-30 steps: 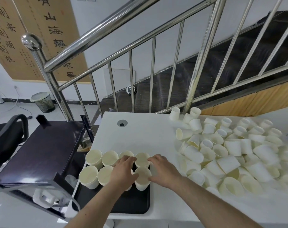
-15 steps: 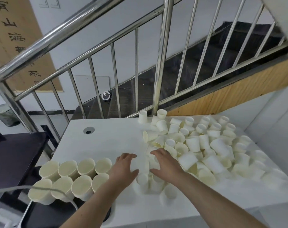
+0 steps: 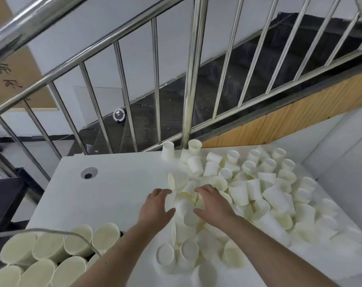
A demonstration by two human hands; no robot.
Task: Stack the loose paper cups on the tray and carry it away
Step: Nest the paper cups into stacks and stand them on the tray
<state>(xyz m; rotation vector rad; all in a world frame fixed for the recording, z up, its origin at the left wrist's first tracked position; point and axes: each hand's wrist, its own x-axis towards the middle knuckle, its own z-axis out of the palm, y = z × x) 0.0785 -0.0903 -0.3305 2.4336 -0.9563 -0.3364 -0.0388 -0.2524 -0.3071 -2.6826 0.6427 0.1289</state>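
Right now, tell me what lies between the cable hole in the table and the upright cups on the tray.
In the head view, only bare white tabletop lies between the cable hole and the upright cups.

Loose paper cups (image 3: pixel 240 195) white outside, pale cream inside; upright cups (image 3: pixel 78 243) at lower left show the same cream. Counter (image 3: pixel 114 189) plain white. Railing (image 3: pixel 188 83) shiny silver steel. Stair side panel (image 3: pixel 279 121) light woodgrain, treads (image 3: pixel 227 75) dark. Wall scroll (image 3: pixel 12 79) tan with black characters.

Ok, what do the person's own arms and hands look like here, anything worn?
Both forearms are bare to the frame edge: no sleeves, gloves, watch or rings visible on the left hand or right hand. A thin pale cable crosses the lower left corner.
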